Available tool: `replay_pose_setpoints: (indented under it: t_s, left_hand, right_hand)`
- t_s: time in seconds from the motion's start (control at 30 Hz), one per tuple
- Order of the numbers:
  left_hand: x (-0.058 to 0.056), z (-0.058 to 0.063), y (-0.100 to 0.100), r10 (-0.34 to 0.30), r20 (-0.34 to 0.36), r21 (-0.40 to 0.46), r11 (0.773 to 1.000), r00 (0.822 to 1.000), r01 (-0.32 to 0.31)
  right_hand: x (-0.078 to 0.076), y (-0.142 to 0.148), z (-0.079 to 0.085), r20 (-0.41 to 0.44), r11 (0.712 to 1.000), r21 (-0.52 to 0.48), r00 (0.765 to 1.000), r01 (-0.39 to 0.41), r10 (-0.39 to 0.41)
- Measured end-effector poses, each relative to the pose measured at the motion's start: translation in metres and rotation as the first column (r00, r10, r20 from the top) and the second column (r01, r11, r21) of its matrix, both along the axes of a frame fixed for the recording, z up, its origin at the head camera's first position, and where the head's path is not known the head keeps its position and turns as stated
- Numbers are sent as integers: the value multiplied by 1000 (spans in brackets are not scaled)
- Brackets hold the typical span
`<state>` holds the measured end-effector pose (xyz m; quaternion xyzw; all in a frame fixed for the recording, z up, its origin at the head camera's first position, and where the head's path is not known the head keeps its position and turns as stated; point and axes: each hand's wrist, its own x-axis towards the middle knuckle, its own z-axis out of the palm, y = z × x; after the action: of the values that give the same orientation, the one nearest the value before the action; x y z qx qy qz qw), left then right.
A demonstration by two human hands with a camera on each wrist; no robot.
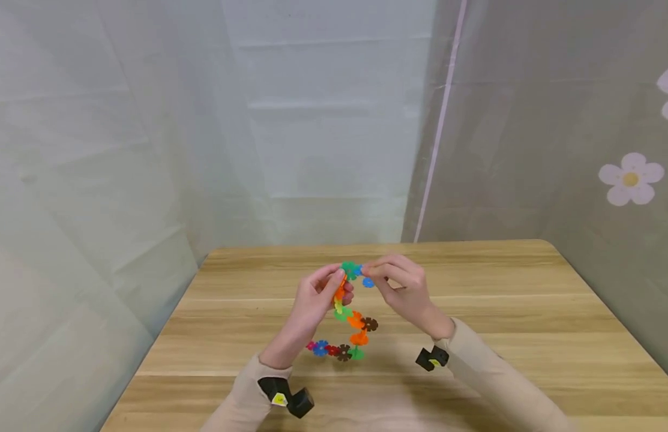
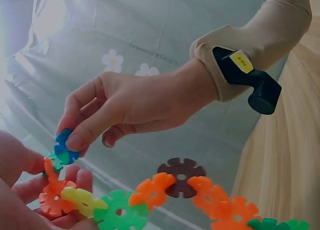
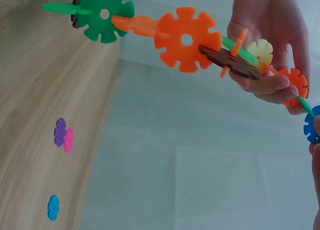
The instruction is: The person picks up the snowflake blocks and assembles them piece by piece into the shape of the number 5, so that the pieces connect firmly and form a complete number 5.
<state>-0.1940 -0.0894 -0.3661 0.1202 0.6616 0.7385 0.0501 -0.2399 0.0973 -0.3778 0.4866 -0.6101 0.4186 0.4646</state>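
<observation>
Pinching right hand: your thumb and fingertips grip a small blue piece.
Left hand: your thumb and fingers pinch the chain close to its far end, with an orange piece against the fingers.
Blue piece: just right of the green piece at that far end, and touching it; you cannot tell whether their slots are engaged.
Nearer hand: your right for the blue piece, your left for the green; their meeting edges look like what matters most.
Chain's long axis: from the green end it runs near, bends right, then turns back left.
Table: a purple piece, a pink piece and a light blue piece lie on it.
</observation>
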Motion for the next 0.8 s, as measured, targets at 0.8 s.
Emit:
replay_pose_setpoints:
  t_s: [0.8]
  left_hand:
    - [2,-2,1,-41,-57,-266,964,998,24]
  right_hand:
    - [9,2,-7,20,995,96,999,-40,38]
